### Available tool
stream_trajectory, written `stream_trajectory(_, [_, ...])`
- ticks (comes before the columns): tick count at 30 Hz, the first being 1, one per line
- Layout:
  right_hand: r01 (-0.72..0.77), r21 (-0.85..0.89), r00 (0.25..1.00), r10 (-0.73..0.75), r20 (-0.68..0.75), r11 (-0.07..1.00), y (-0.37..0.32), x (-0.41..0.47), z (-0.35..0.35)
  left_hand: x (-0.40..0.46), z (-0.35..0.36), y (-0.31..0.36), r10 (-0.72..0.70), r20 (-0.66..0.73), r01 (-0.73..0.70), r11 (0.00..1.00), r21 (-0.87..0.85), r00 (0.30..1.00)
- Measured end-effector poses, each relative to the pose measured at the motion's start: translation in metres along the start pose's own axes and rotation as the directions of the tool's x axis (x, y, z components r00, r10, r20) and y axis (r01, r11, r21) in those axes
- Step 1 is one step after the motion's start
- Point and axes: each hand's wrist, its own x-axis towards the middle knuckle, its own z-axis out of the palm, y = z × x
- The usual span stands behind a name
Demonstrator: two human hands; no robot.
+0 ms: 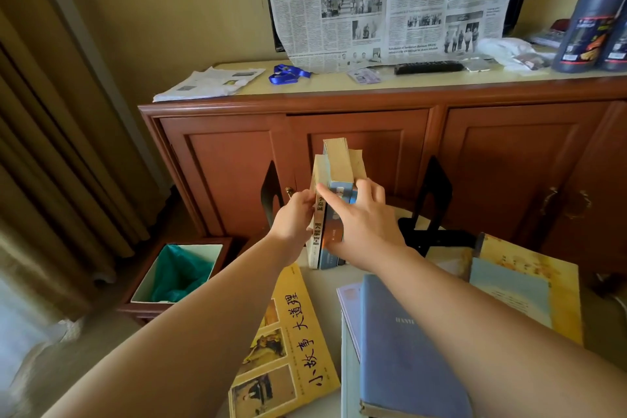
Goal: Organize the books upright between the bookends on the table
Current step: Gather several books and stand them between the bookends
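Three books (337, 159) stand upright together at the far side of the table, between a black bookend (271, 190) on the left and a second black bookend (437, 190) on the right. My left hand (293, 217) grips the left side of the white-spined book. My right hand (359, 217) wraps over the blue-spined books from the right, index finger stretched across their spines. A yellow book (288, 349) lies flat at the near left. A blue-grey hardcover (397, 343) lies on a stack nearby. Another yellow book (529, 278) lies flat at the right.
Behind the table stands a wooden cabinet (373, 132) with newspaper (390, 0), a remote (429, 67), a blue lanyard (288, 74) and dark bottles (590, 17) on top. A bin with a green liner (176, 273) sits on the floor at the left, beside curtains (51, 146).
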Motion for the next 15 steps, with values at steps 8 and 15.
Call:
stream_trajectory(8, [-0.030,-0.038,1.000,0.030,0.000,0.999,-0.004,-0.001,-0.002,-0.030,-0.014,-0.003,-0.026,0.023,0.019,0.968,0.251,0.999])
stream_trajectory(15, [-0.036,-0.082,0.999,0.039,0.036,0.996,-0.006,-0.002,-0.005,-0.054,-0.085,-0.059,0.207,-0.250,0.063,0.639,0.767,0.946])
